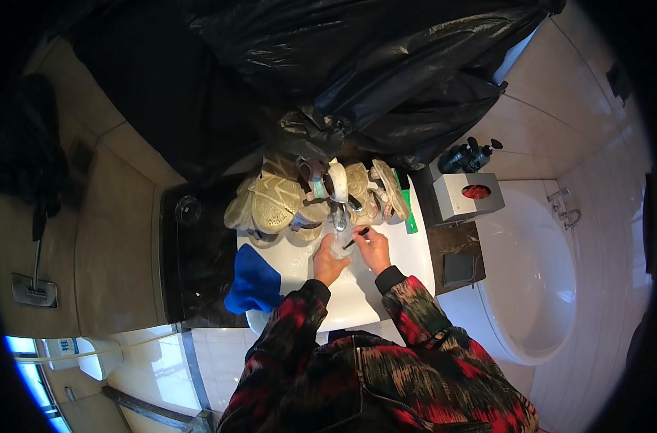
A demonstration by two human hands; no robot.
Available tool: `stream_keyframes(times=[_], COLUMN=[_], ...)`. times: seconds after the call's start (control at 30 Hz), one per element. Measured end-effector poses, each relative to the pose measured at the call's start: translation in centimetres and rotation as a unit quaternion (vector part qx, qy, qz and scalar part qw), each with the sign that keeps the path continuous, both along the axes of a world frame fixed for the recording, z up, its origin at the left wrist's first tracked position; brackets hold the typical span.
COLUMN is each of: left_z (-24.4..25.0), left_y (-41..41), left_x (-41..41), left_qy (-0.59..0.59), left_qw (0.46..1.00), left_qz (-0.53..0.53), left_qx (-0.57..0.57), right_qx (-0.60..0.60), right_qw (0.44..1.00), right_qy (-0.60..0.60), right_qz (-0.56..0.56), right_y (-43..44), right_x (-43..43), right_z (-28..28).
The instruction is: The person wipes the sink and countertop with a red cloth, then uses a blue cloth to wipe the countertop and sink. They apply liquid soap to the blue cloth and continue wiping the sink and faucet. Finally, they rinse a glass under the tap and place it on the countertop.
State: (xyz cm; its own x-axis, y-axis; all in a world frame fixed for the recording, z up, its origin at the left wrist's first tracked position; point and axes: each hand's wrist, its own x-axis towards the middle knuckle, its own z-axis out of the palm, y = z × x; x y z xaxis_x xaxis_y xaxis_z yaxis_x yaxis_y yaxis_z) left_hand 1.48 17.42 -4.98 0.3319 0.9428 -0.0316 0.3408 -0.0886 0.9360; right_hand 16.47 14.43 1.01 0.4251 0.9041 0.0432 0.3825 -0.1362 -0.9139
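My left hand [330,261] is closed around the side of a clear cup [340,250] over the white washbasin [355,303]. With my right hand [373,249] I hold a thin black-handled tool [356,238], its lower end inside the cup; what kind of tool it is, I cannot tell. Just beyond the cup is the metal faucet [339,217]. Several worn shoes are piled along the back of the basin, among them one with a yellowed sole [276,203] and a sandal [389,189]. A green-handled brush [410,211] lies at their right.
A blue cloth [254,279] hangs over the basin's left edge, beside a dark stone counter [209,292]. To the right are a tissue box [469,196], pump bottles [465,158], a dark folded cloth [459,269] and a bathtub [528,281]. Black plastic sheeting [328,65] covers the wall ahead.
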Motion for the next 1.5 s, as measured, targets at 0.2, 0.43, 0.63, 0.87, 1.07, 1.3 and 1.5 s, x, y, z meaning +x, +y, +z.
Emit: stream_keyframes(times=[0.2, 0.43, 0.63, 0.87, 1.07, 1.3, 1.5], left_z=[-0.8, -0.7, 0.3, 2.2, 1.7, 1.2, 2.7], left_y=[0.0, 0.6, 0.0, -0.8, -0.5, -1.5, -0.4], left_x=[-0.3, 0.2, 0.4, 0.5, 0.3, -0.2, -1.0], left_qy=[-0.041, 0.024, -0.141, -0.153, 0.031, 0.063, 0.005], left_qw=[0.998, 0.991, 0.901, 0.898, 0.998, 0.991, 0.999], left_qz=[0.014, 0.016, 0.048, 0.048, 0.006, 0.005, 0.009], left_qx=[-0.038, -0.134, -0.408, -0.409, -0.06, 0.116, -0.041], right_qx=[-0.004, 0.059, 0.087, 0.074, 0.022, -0.011, -0.105], right_qw=[0.997, 0.995, 0.995, 0.988, 0.999, 0.991, 0.99], right_qy=[0.078, 0.075, -0.031, -0.133, 0.02, 0.112, 0.064], right_qz=[0.011, -0.032, -0.028, -0.016, -0.02, -0.078, 0.064], right_y=[0.0, -0.2, -0.1, 0.2, 0.0, -0.9, -1.2], right_x=[-0.3, -0.2, -0.8, -1.2, -0.9, -1.5, -1.6], right_z=[-0.3, -0.3, 2.2, 4.0, 0.3, -4.6, -4.5])
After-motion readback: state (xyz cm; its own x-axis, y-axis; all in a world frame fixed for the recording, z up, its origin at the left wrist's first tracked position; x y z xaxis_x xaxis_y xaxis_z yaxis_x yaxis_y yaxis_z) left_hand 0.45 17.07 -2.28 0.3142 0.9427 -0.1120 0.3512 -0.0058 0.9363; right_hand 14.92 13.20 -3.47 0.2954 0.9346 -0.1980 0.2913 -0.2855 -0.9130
